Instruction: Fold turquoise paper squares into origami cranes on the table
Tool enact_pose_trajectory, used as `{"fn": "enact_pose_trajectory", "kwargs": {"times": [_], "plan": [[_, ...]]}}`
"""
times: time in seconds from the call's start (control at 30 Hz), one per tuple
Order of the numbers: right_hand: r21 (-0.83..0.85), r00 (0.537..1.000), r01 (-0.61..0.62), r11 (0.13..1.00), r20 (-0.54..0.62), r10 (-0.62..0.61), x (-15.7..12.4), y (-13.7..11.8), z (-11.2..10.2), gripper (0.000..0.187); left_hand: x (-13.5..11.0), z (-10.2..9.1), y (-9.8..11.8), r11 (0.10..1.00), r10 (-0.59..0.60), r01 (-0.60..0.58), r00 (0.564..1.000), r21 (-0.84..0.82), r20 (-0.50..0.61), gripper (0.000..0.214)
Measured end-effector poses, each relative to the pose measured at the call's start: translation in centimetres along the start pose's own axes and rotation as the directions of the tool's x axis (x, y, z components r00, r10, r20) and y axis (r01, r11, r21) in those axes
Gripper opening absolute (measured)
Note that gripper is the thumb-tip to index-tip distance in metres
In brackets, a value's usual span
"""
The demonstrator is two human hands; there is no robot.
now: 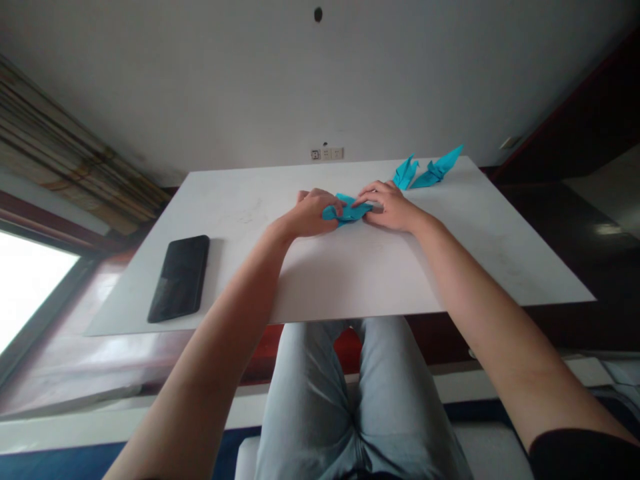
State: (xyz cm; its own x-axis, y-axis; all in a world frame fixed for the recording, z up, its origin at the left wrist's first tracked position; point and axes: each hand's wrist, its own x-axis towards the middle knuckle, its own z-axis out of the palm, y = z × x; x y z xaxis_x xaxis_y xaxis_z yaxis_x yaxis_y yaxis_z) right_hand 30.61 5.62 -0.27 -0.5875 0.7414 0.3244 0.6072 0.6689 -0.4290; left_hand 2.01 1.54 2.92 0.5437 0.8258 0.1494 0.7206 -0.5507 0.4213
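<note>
A piece of folded blue paper [351, 212] lies on the white table between my two hands. My left hand [316, 212] is closed on its left end, fingers over the top and thumb along the near side. At the right end, my right hand [384, 205] grips the paper with curled fingers, index finger laid on top. Fingers cover parts of the folds, so the paper's full shape is hidden. Just beyond my right hand stand two folded blue paper cranes, a smaller one [405, 173] and a larger one [437, 171] with a long raised point.
The white tabletop [340, 280] has its near edge above my knees. A black phone [180, 279] lies near its left front corner. Behind the table are a grey wall with sockets [327, 154], and a striped curtain [75, 147] hangs at the left by a window.
</note>
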Motion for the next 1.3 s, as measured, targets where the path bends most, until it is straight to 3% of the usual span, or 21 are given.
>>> {"fn": "enact_pose_trajectory", "kwargs": {"times": [0.17,0.3,0.47,0.63,0.83,0.97,1.1,1.2,1.3], "plan": [[0.014,0.999,0.037,0.999,0.036,-0.037,0.0,0.3,0.0,0.025,-0.2,-0.1,0.1,1.000,-0.014,0.015,1.000,0.019,-0.026,0.027],[0.058,0.998,0.027,0.998,0.049,-0.030,0.1,0.1,-0.1,0.029,0.1,0.0,-0.5,0.994,0.048,-0.050,0.998,-0.097,-0.028,0.026],[0.066,0.999,-0.033,0.997,0.039,0.030,0.2,-0.2,-0.4,0.040,0.5,0.2,-1.4,0.997,-0.016,0.008,0.994,-0.078,-0.106,0.022],[0.096,0.996,-0.093,0.991,0.010,0.093,0.3,-0.1,-0.3,0.043,0.8,0.7,-2.0,0.999,0.018,-0.022,0.992,-0.032,-0.125,0.017],[0.110,0.998,-0.069,0.992,0.006,0.068,0.4,-0.1,0.3,0.029,1.0,1.3,-1.5,0.993,-0.114,0.110,0.980,-0.030,-0.164,0.016],[0.082,1.000,0.016,0.996,-0.016,-0.015,0.4,-0.4,0.1,0.037,1.0,1.4,-1.3,0.987,-0.159,0.163,0.966,0.003,-0.205,0.026],[0.032,0.998,0.032,0.999,0.050,-0.033,0.4,-0.3,0.3,0.043,1.2,1.4,-1.5,0.989,-0.144,0.145,0.982,0.000,-0.124,0.013],[0.016,0.995,-0.004,1.000,0.100,0.002,0.4,0.0,0.6,0.046,1.1,1.3,-1.5,0.992,-0.121,0.119,0.992,-0.048,-0.043,0.017],[0.009,0.994,-0.006,1.000,0.111,0.005,0.4,0.2,0.5,0.044,0.7,0.9,-1.3,0.993,-0.117,0.115,0.992,-0.040,-0.038,0.027]]}}
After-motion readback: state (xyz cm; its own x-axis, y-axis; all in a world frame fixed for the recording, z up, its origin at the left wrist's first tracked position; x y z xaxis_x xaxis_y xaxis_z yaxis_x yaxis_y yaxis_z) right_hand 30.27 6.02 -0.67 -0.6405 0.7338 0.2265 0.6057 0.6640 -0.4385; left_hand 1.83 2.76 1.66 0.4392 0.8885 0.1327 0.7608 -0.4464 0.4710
